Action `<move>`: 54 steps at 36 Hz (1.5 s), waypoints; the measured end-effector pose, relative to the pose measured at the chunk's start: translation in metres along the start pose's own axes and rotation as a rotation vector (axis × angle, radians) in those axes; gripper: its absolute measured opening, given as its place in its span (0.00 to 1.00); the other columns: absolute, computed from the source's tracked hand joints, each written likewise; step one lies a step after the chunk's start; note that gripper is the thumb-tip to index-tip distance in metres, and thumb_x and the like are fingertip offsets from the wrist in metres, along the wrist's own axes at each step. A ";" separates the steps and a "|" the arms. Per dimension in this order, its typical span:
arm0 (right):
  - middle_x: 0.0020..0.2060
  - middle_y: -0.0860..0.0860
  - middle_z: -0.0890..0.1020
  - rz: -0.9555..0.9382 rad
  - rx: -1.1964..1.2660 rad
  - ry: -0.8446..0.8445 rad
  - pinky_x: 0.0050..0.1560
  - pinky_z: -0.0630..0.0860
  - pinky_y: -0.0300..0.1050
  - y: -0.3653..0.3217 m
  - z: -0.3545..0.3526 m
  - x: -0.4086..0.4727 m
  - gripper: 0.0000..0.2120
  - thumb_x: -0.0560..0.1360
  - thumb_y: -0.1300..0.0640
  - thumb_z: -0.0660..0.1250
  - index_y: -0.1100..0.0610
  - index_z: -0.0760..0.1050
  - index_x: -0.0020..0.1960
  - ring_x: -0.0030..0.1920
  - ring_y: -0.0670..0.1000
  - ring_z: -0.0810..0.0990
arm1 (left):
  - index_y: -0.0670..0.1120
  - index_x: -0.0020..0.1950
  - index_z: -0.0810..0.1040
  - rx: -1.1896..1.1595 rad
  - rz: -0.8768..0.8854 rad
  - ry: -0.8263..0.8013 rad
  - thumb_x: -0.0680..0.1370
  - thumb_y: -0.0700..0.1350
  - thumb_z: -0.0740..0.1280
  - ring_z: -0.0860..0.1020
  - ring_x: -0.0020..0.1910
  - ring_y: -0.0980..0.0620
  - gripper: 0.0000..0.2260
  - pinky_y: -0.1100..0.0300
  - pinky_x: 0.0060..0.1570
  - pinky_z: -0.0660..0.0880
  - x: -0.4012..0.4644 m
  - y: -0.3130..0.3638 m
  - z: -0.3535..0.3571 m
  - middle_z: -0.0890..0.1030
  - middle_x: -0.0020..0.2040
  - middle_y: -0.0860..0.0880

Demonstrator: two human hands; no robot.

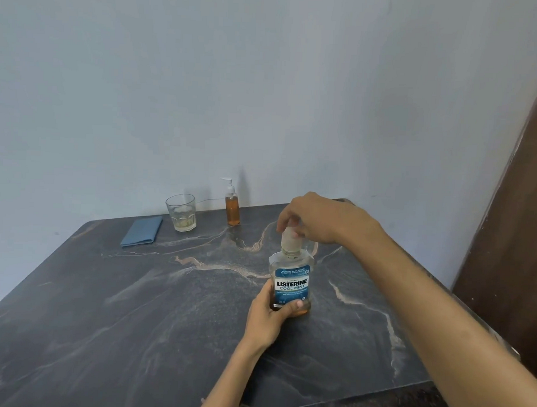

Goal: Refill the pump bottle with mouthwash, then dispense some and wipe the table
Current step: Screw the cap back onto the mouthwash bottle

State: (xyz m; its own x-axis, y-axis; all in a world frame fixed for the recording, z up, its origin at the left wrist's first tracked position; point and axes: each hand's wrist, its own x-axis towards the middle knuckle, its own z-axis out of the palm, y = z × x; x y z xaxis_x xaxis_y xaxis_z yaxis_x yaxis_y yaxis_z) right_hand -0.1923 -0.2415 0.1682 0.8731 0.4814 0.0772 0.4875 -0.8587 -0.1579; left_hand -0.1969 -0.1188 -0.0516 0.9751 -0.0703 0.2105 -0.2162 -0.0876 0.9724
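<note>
A clear mouthwash bottle (pixel 292 277) with a blue label stands upright on the dark marble table (pixel 136 305), a little amber liquid at its bottom. My left hand (pixel 268 317) grips its lower part, thumb across the front. My right hand (pixel 315 217) comes from above and pinches the pale cap (pixel 290 239) on its neck. At the back by the wall stands the pump bottle (pixel 232 206), filled with amber liquid, its white pump head on. A folded blue cloth (pixel 143 231) lies at the back left.
A clear glass (pixel 181 212) with a little pale liquid stands between the cloth and the pump bottle. The wall runs right behind the table. A brown wooden panel (pixel 509 242) rises at the right, past the table's right edge.
</note>
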 end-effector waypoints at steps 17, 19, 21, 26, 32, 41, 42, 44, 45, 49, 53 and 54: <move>0.52 0.51 0.79 -0.021 -0.007 -0.016 0.43 0.71 0.42 -0.005 0.002 0.005 0.15 0.69 0.68 0.71 0.52 0.79 0.51 0.47 0.50 0.77 | 0.49 0.62 0.73 -0.024 0.005 -0.007 0.72 0.40 0.73 0.80 0.56 0.56 0.20 0.56 0.58 0.76 0.001 0.000 0.000 0.82 0.57 0.53; 0.52 0.51 0.79 -0.023 -0.010 -0.005 0.43 0.71 0.43 -0.005 0.004 0.005 0.15 0.70 0.67 0.71 0.52 0.79 0.51 0.46 0.50 0.76 | 0.50 0.62 0.73 -0.026 0.001 -0.009 0.72 0.40 0.73 0.79 0.57 0.56 0.20 0.57 0.58 0.76 0.001 0.000 0.000 0.81 0.57 0.54; 0.51 0.50 0.78 -0.009 -0.013 0.003 0.45 0.74 0.44 -0.005 0.004 0.005 0.14 0.70 0.64 0.72 0.51 0.79 0.52 0.47 0.51 0.77 | 0.50 0.62 0.73 -0.032 -0.002 -0.009 0.72 0.40 0.73 0.79 0.56 0.56 0.20 0.58 0.58 0.76 0.000 0.000 0.000 0.81 0.57 0.53; 0.44 0.46 0.73 0.045 -0.038 0.035 0.39 0.70 0.42 -0.006 0.000 0.000 0.14 0.70 0.52 0.72 0.51 0.77 0.55 0.45 0.50 0.76 | 0.49 0.62 0.74 -0.049 0.000 -0.007 0.72 0.38 0.73 0.80 0.56 0.55 0.20 0.60 0.56 0.76 0.000 0.000 0.000 0.82 0.56 0.52; 0.50 0.48 0.75 0.057 -0.072 -0.008 0.32 0.66 0.40 -0.011 -0.002 0.002 0.14 0.71 0.54 0.72 0.51 0.76 0.56 0.49 0.51 0.77 | 0.48 0.60 0.74 -0.066 0.014 0.003 0.72 0.37 0.73 0.81 0.54 0.55 0.19 0.62 0.54 0.76 -0.001 0.000 0.001 0.82 0.55 0.52; 0.55 0.52 0.76 -0.028 -0.040 -0.036 0.42 0.70 0.43 -0.010 0.001 0.003 0.17 0.71 0.72 0.65 0.51 0.77 0.50 0.52 0.54 0.77 | 0.50 0.60 0.74 -0.054 0.013 -0.004 0.72 0.38 0.73 0.80 0.55 0.56 0.19 0.59 0.56 0.76 0.000 -0.002 0.000 0.82 0.55 0.54; 0.54 0.51 0.76 -0.035 -0.038 -0.032 0.42 0.71 0.43 -0.009 0.002 0.003 0.18 0.70 0.73 0.65 0.51 0.77 0.48 0.51 0.54 0.77 | 0.50 0.60 0.74 -0.053 0.012 -0.005 0.72 0.38 0.73 0.80 0.55 0.56 0.19 0.59 0.56 0.76 0.000 -0.002 0.000 0.82 0.55 0.54; 0.53 0.50 0.75 -0.047 -0.025 -0.032 0.42 0.72 0.43 -0.007 0.003 0.001 0.19 0.70 0.74 0.65 0.50 0.77 0.47 0.50 0.53 0.77 | 0.51 0.60 0.74 -0.053 0.014 -0.007 0.72 0.38 0.73 0.80 0.55 0.56 0.19 0.58 0.56 0.76 0.000 -0.002 0.000 0.82 0.55 0.55; 0.52 0.49 0.74 -0.051 -0.014 -0.034 0.41 0.71 0.43 -0.005 0.003 0.001 0.20 0.69 0.75 0.65 0.50 0.77 0.47 0.50 0.53 0.77 | 0.51 0.60 0.74 -0.049 0.015 -0.009 0.72 0.39 0.73 0.80 0.55 0.56 0.19 0.58 0.57 0.76 0.000 -0.002 0.000 0.82 0.55 0.55; 0.54 0.49 0.74 -0.055 0.027 -0.065 0.46 0.74 0.44 -0.002 0.001 0.001 0.18 0.71 0.72 0.66 0.50 0.79 0.48 0.54 0.53 0.76 | 0.50 0.60 0.74 -0.042 0.015 -0.007 0.72 0.39 0.73 0.80 0.55 0.55 0.20 0.54 0.58 0.76 0.000 -0.003 -0.001 0.82 0.55 0.54; 0.58 0.46 0.73 -0.032 0.021 -0.140 0.53 0.75 0.47 -0.003 0.000 0.002 0.16 0.67 0.60 0.75 0.48 0.78 0.52 0.56 0.50 0.74 | 0.50 0.61 0.74 -0.034 0.015 -0.008 0.71 0.41 0.74 0.80 0.56 0.54 0.20 0.52 0.59 0.75 0.001 -0.003 -0.001 0.82 0.56 0.54; 0.58 0.47 0.73 -0.023 0.023 -0.138 0.52 0.74 0.47 -0.004 0.000 0.003 0.17 0.67 0.60 0.76 0.48 0.78 0.52 0.56 0.51 0.74 | 0.50 0.61 0.74 -0.029 0.014 -0.008 0.71 0.41 0.74 0.80 0.56 0.54 0.20 0.52 0.59 0.75 0.001 -0.003 -0.001 0.82 0.56 0.54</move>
State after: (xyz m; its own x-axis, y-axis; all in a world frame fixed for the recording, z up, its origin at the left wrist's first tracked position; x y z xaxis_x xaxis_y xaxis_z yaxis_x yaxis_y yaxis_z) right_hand -0.1920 -0.2368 0.1689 0.8510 0.5223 -0.0545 0.5060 -0.8434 -0.1807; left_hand -0.1954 -0.1174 -0.0547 0.9715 -0.0795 0.2233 -0.2281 -0.0579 0.9719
